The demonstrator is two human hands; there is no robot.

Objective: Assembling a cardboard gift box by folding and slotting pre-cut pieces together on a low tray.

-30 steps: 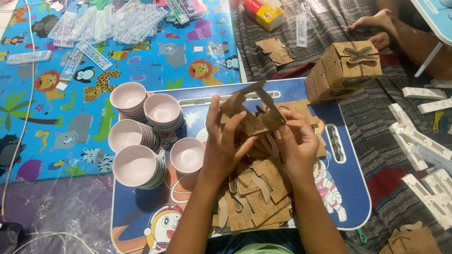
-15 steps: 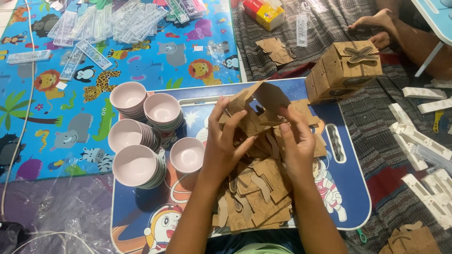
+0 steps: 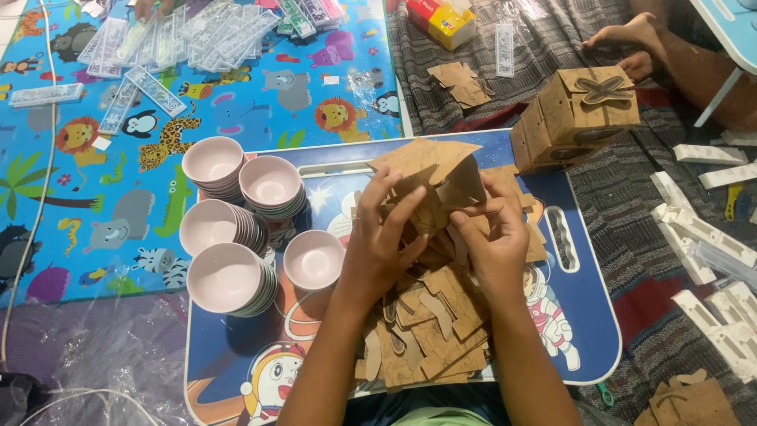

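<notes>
Above the blue cartoon-printed counter (image 3: 587,315), the left hand (image 3: 378,244) and right hand (image 3: 493,241) each close their grip on a half-folded brown cardboard blank (image 3: 430,170), raised where its flaps can be bent. Flat blanks (image 3: 426,331) pile beneath the wrists, pink bowls (image 3: 229,276) stack leftward, and finished boxes (image 3: 576,114) sit beyond.

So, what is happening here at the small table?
A person is folding a flat brown cardboard cut-out with both hands, the left hand and the right hand, above a pile of flat cut-outs on a blue lap table. Stacks of pale pink bowls stand at the left side. Finished cardboard boxes sit beyond the table.
</notes>
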